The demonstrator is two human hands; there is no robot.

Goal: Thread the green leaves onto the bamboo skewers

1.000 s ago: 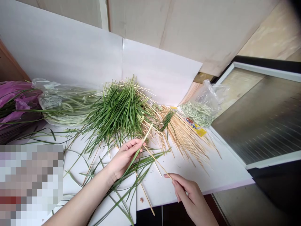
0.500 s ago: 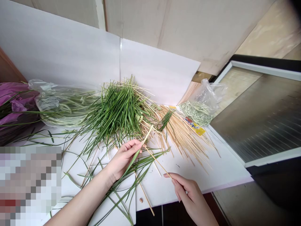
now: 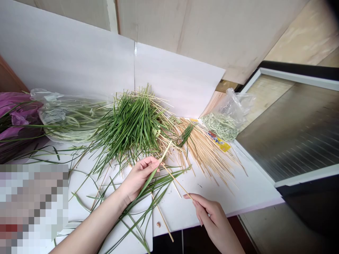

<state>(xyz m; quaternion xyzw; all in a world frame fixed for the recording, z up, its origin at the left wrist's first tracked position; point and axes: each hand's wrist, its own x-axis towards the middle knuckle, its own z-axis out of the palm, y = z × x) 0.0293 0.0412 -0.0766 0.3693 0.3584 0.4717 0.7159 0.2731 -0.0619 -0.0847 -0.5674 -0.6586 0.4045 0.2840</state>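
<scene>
My left hand (image 3: pixel 141 176) is closed on long green leaves (image 3: pixel 152 176), whose pale stem ends stick out past its fingertips. A thin wooden skewer (image 3: pixel 176 180) runs from those fingertips to my right hand (image 3: pixel 208 215), which pinches its lower right end. Behind my left hand lies a big heap of cut green leaves (image 3: pixel 135 123) on top of skewers. To its right, many loose skewers (image 3: pixel 209 155) are fanned out on the white table (image 3: pixel 254 187). A small green bundle (image 3: pixel 186 134) rests on them.
Clear bags of pale green strands stand at the back left (image 3: pixel 71 120) and back right (image 3: pixel 222 125). A purple bag (image 3: pixel 19 113) is at the far left. A framed glass panel (image 3: pixel 296 130) leans at the right. A loose skewer (image 3: pixel 162 218) lies near the front edge.
</scene>
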